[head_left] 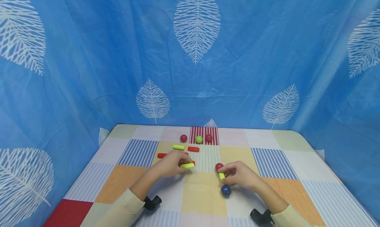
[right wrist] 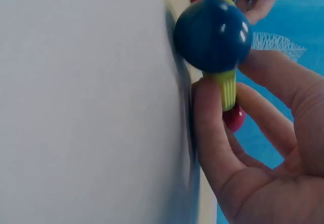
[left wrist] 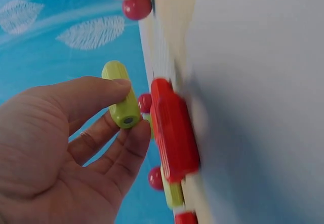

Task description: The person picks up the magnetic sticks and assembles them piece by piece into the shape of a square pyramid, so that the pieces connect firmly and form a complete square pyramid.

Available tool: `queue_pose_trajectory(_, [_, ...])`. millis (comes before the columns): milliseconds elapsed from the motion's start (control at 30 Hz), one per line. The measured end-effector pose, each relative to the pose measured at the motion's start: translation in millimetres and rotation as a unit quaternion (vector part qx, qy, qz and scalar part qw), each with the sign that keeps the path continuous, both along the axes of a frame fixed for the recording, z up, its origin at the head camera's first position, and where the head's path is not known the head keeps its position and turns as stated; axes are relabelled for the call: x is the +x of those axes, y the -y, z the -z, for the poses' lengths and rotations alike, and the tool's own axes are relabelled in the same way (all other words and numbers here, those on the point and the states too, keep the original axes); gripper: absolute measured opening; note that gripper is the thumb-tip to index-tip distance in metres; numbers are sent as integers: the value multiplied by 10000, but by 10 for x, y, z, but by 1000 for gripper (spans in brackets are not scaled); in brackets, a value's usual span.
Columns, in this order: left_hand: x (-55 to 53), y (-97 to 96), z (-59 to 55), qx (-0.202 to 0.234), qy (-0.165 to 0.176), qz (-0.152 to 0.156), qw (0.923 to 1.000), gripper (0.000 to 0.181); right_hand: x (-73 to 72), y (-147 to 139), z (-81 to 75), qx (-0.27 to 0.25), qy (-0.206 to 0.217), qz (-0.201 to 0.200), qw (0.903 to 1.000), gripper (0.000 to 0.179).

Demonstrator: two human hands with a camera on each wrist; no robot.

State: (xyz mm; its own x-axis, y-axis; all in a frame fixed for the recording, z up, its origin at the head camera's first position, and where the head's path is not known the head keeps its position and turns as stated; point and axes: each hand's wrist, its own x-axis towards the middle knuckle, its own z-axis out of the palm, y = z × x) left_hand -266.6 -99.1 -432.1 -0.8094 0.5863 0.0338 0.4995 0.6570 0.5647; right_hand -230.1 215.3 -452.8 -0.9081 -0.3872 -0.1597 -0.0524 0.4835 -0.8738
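In the head view my left hand [head_left: 170, 164] pinches a yellow-green magnetic rod [head_left: 187, 166] between thumb and fingers, above the table. The left wrist view shows that rod [left wrist: 119, 93] with a small metal disc in its near end. My right hand [head_left: 242, 176] grips another yellow-green rod [head_left: 221, 176]. A red ball [head_left: 219, 167] sits at its far end and a dark blue ball [head_left: 226, 190] at its near end. Up close in the right wrist view, fingers [right wrist: 215, 127] lie around the ribbed rod [right wrist: 229, 91] beside the blue ball [right wrist: 212, 34].
Behind my left hand lie red rods [head_left: 193, 149], partly hidden, and a yellow-green rod [head_left: 178, 147]. Farther back stand a red ball [head_left: 183, 138], a green ball [head_left: 199, 139] and another red ball [head_left: 209, 138]. A blue leaf-patterned curtain [head_left: 207, 75] borders the patchwork-covered table [head_left: 205, 200].
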Motion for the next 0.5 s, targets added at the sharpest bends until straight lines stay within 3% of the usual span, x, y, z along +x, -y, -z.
queue_pose_trajectory(133, [-32, -144, 24, 157, 96, 122, 9998, 24, 11, -12, -1, -2, 72, 234, 9997, 40])
queue_pose_trajectory(500, [-48, -342, 46, 404, 423, -33, 9983, 22, 49, -8, -14, -157, 193, 455, 9987, 42])
